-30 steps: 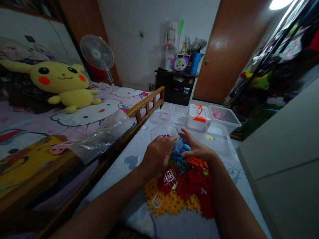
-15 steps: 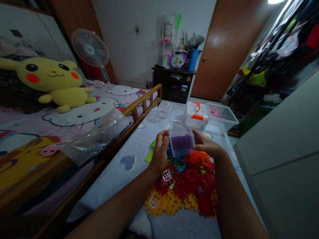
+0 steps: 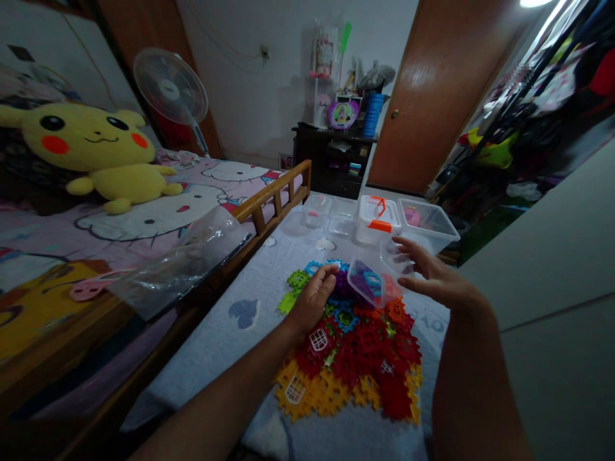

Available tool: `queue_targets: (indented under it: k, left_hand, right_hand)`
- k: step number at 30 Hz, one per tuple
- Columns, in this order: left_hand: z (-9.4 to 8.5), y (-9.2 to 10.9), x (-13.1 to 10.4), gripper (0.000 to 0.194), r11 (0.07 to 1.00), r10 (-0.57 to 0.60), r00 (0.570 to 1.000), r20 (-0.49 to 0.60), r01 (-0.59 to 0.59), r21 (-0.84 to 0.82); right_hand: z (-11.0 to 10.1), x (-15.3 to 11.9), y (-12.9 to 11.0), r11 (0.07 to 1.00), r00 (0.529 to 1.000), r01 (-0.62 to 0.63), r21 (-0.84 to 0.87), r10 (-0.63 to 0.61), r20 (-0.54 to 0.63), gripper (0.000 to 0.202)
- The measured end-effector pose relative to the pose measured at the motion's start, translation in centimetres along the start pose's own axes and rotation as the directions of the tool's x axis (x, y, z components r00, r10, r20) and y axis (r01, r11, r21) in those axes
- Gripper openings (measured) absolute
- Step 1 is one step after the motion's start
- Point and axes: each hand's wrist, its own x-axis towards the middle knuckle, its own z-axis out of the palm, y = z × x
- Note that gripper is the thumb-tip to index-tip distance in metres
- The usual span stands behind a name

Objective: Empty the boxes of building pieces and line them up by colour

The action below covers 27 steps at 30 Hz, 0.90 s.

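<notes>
Transparent plastic is filling the grasp of the right hand (image 3: pixel 435 276), whose thumb and fingers are holding a small tub (image 3: pixel 385 280) by its closed end, presumably so that nothing is blocking its mouth, which is facing left. The left hand (image 3: pixel 313 299) is hanging loose and unclenched, seemingly with nothing in it, perhaps to guard the near side of the purple pieces (image 3: pixel 343 285) (whether its fingertips are touching them, the dim view is leaving uncertain). Relative to the hands, the tub is lying between them, tilted over the heap of coloured pieces (image 3: pixel 358 349) on the pale blue cloth (image 3: pixel 216 349).
</notes>
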Motion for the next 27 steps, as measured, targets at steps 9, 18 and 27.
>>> queue_targets:
  k: [9,18,27]
  left_hand:
    - [-1.4,2.3,1.5,0.109,0.973,0.178,0.977,0.119,-0.156,-0.168]
    - [-2.1,2.1,3.5,0.116,0.960,0.067,0.996,0.067,-0.046,-0.277]
    - [-5.8,0.2,6.4,0.095,0.997,0.034,0.958,-0.286,-0.052,-0.056]
  right_hand:
    - [4.4,2.4,-1.6,0.706,0.993,0.116,0.699,-0.076,-0.088,0.107]
    - [8.4,4.1,-1.6,0.526,0.995,0.066,0.848,-0.098,-0.017,0.112]
    - [9.5,5.6,2.6,0.801,0.987,0.023,0.598,0.076,-0.140,0.090]
